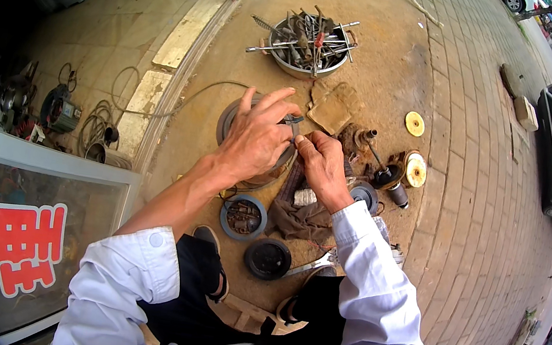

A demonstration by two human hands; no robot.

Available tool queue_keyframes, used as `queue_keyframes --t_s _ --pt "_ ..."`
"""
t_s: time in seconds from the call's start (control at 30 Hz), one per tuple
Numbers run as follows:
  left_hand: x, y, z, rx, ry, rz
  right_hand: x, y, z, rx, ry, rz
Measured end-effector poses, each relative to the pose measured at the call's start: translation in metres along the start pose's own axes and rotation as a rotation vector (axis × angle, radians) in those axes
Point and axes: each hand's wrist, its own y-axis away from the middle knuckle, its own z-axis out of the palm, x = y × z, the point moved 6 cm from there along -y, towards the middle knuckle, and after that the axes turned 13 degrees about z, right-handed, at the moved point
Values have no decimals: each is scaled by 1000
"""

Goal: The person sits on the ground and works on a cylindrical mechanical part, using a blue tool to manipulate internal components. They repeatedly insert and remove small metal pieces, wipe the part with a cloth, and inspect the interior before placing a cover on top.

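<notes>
Grey and slim, a small strip (295, 129) sits pinched in my right hand (322, 165), fingers nearly together, by the round disc (227, 121); my left hand (253, 134) half-curls, its hold unclear from here.

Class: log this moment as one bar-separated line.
left hand, right hand: meeting at small grey piece, grip unclear | below: grey round part | ahead: tool basin | nearer: blue-grey bowl
</notes>
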Motion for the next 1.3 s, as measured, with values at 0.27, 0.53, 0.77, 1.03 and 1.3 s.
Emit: queue_keyframes --t_s 0.27,0.53,0.77,1.03,1.3 --pt "1 2 0 -24 -58 37 8 -1 9 -105 -143 148" --pt "-35 21 -40 -46 225 -230 -7 7 -35 -21 -63 100" --pt "-51 42 -35 -190 223 -504 -8 15 -56 -24 -148 105" --pt "-43 34 -31 -113 245 -455 -6 27 -72 3 -123 81" --pt "-13 21 -30 -284 -181 -12 0 37 -82 -4 -149 110"
